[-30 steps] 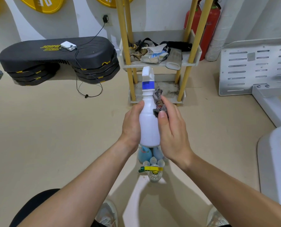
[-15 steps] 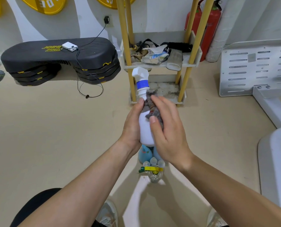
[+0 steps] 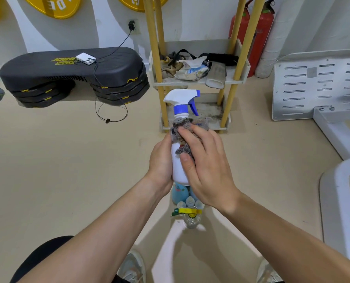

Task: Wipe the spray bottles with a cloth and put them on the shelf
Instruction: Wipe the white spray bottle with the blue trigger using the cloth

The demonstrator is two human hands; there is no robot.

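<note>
My left hand (image 3: 161, 160) grips the lower body of a white spray bottle (image 3: 178, 168) with a white trigger head and blue collar, held upright over the floor. My right hand (image 3: 205, 162) presses a grey frayed cloth (image 3: 182, 131) against the bottle's shoulder, thumb and fingers wrapped over it. Below the hands, several more bottles (image 3: 187, 203) stand on the floor, one with a yellow and green nozzle. A small shelf (image 3: 238, 75) with yellow posts stands just beyond the held bottle.
The shelf's upper tier holds gloves, straps and a packet; its lower tier (image 3: 210, 117) looks dirty. Stacked black step platforms (image 3: 74, 76) with a cabled white device lie left. Red fire extinguishers (image 3: 259, 33) stand behind the shelf, and a white metal frame (image 3: 317, 84) stands right.
The bottle has turned, so its nozzle now points right. My right hand has slid the cloth from the bottle's side round onto its shoulder and front.
</note>
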